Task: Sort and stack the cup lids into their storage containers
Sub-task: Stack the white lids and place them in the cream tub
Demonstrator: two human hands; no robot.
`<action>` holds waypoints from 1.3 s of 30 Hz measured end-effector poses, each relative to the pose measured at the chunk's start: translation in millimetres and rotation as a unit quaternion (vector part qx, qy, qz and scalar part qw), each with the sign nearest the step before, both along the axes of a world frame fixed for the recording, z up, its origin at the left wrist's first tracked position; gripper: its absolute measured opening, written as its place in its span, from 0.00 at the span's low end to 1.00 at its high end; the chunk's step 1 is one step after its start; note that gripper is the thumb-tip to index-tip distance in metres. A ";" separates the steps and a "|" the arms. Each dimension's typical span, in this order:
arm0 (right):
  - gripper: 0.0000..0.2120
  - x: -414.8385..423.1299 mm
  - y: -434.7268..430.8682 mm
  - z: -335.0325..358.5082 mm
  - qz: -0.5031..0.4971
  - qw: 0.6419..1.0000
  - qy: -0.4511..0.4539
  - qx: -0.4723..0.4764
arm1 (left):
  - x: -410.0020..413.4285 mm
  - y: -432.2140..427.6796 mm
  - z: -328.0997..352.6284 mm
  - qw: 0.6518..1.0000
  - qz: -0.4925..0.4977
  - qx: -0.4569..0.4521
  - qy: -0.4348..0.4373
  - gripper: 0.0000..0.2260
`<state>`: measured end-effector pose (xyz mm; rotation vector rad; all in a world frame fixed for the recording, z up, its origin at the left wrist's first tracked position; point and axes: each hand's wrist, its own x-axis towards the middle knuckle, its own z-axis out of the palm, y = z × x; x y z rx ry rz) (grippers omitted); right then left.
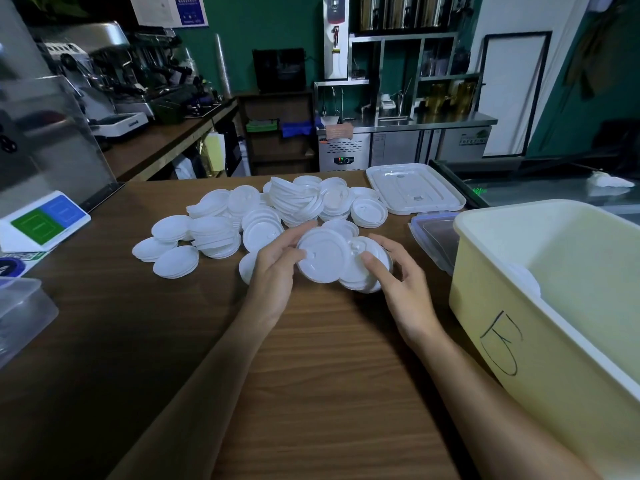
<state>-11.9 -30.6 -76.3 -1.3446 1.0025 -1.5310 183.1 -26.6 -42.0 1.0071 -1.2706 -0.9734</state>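
Note:
A heap of several white cup lids [263,216] lies on the brown wooden table [311,358]. My left hand [277,265] grips the left edge of one white lid [320,256], thumb on top. My right hand [398,278] holds a small stack of lids [363,271] beside it, thumb pressed on the top one. The two overlap between my hands. A pale yellow container [554,323] marked "B" stands at the right, with something white inside it.
A white container cover [415,188] lies behind the heap. A clear cover with blue clips [436,237] lies next to the yellow container. A clear tub [20,306] sits at the left edge, with a blue-green card [45,220] behind it.

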 end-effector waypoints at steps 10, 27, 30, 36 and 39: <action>0.12 2.4 3.8 3.6 0.088 0.996 -0.003 0.031 | 0.5 0.9 -4.6 0.992 -0.061 -0.044 -0.100 0.15; 0.16 1.3 4.2 1.4 0.111 0.994 0.019 0.006 | -15.9 6.8 -11.8 0.995 -0.007 -0.071 -0.074 0.09; 0.17 0.4 2.5 0.5 0.100 0.995 0.018 0.002 | -19.2 5.7 -16.3 0.995 -0.002 -0.067 -0.073 0.10; 0.18 0.7 -1.5 -2.5 0.085 0.996 -0.001 0.015 | -16.9 -0.8 -28.6 0.994 -0.073 0.058 -0.063 0.18; 0.18 1.6 -1.7 -3.2 0.087 0.996 -0.014 0.023 | -15.7 2.1 -27.5 0.988 -0.119 0.103 0.006 0.21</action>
